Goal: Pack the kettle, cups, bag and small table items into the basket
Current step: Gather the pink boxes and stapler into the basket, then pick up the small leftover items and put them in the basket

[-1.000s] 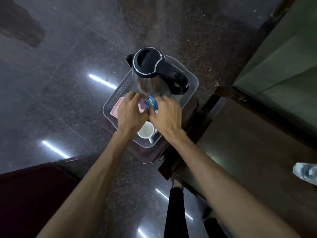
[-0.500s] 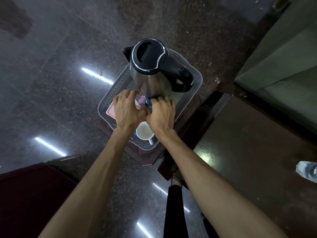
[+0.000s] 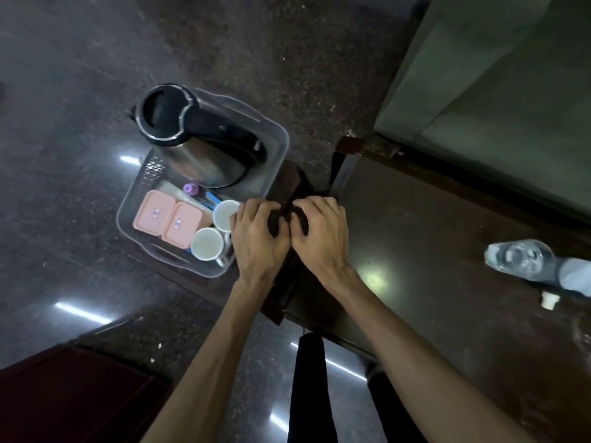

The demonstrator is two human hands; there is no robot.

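The clear basket [image 3: 277,145] sits at ten o'clock of the hands, holding the kettle [image 3: 195,145] at its twelve o'clock end, two pink boxes [image 3: 169,219] at its seven o'clock side, two white cups [image 3: 215,230] at five o'clock and a small purple-capped item [image 3: 191,188] between the boxes and the kettle. The left hand [image 3: 257,238] and right hand [image 3: 319,235] lie side by side, fingers curled onto a dark object [image 3: 276,223] too dim to identify; whether they grip it I cannot tell. A plastic bottle [image 3: 524,260] lies on the table [image 3: 431,219] at three o'clock, well apart.
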